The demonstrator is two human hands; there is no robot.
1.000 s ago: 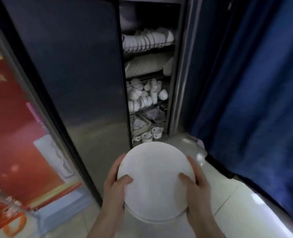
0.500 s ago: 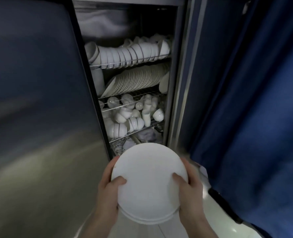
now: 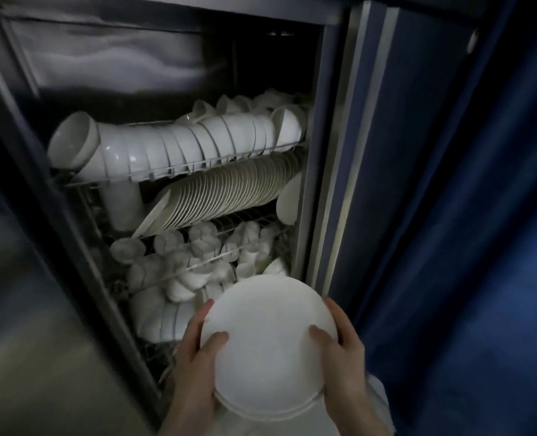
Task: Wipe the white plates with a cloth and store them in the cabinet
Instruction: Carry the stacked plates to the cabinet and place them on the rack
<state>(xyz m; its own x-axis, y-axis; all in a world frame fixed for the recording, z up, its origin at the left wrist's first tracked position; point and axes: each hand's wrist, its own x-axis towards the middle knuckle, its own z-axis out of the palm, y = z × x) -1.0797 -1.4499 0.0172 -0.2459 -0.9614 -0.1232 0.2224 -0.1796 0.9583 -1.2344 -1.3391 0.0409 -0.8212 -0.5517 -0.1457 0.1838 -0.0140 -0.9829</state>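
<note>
Now both hands grip plate stack (image 3: 268, 347) edges; left hand (image 3: 195, 357), right hand (image 3: 344, 350).

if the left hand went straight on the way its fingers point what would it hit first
Probably the pile of small white cups on the lower wire rack, right ahead of the left hand holding the plate stack; depth is hard to judge here.

Matt white plates (image 3: 267, 350) at six o'clock; glossy bowls (image 3: 179, 147) at eleven; brushed-metal cabinet door (image 3: 40, 341) at eight; blue cloth curtain (image 3: 481, 247) at three.
</note>
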